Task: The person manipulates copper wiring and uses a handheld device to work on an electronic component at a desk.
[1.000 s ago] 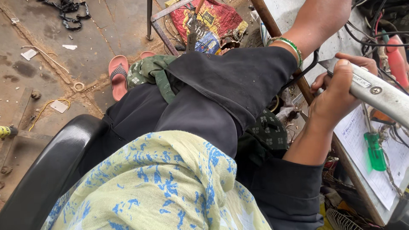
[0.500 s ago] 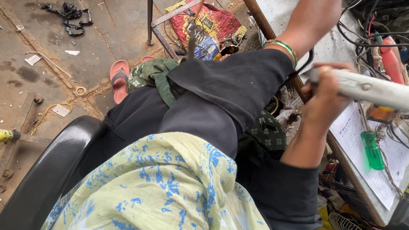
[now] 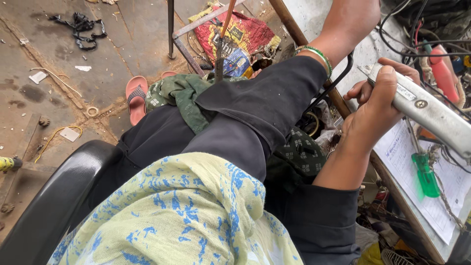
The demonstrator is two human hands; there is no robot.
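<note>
The right hand (image 3: 375, 110) is closed around a utility knife (image 3: 427, 110), thumb pressed on top near its front end. The knife is a long, silver-grey metal body with a flat screw head in its side and a pale label strip; it slants above the near edge of the worktop (image 3: 417, 223), over a printed sheet (image 3: 444, 196) and a green screwdriver (image 3: 425, 174). The left forearm with its green bangle (image 3: 316, 53) reaches up out of frame; its grip cannot be told.
</note>
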